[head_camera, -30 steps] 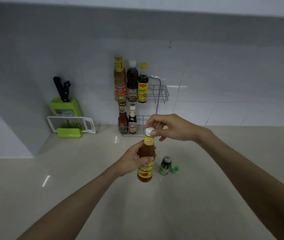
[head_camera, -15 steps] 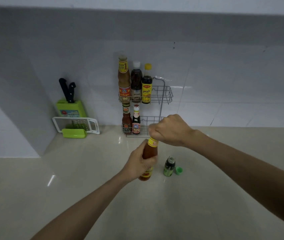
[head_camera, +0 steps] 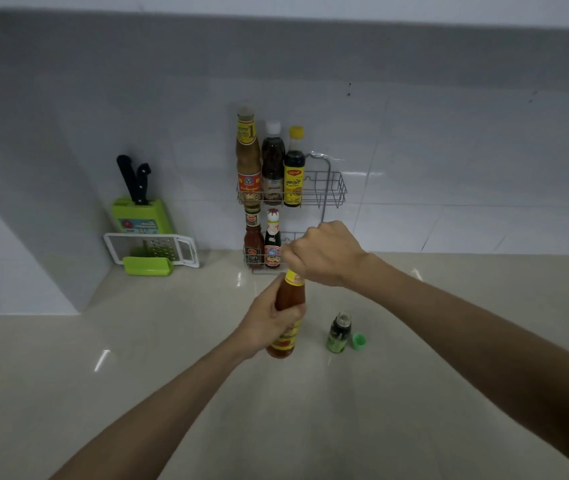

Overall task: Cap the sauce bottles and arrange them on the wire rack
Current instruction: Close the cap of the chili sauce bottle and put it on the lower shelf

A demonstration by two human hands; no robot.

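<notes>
My left hand (head_camera: 269,323) grips the body of a red chili sauce bottle (head_camera: 290,294) with a yellow label, held upright just above the counter. My right hand (head_camera: 323,252) is closed in a fist over the bottle's top, hiding its white cap. To the right a small green bottle (head_camera: 338,332) stands uncapped on the counter, with its green cap (head_camera: 358,340) lying beside it. Against the wall stands the two-tier wire rack (head_camera: 331,192): three tall bottles (head_camera: 272,164) fill the left of the upper tier, two small ones (head_camera: 262,240) the lower.
A green knife block (head_camera: 141,216) with two black handles stands at the back left, and a white-and-green grater (head_camera: 151,249) leans in front of it. The beige counter (head_camera: 172,358) meets a white tiled wall; a wall corner juts out on the left.
My right hand went from pinching the white cap with its fingertips to closing as a fist over the bottle's top. The bottle stays in my left hand.
</notes>
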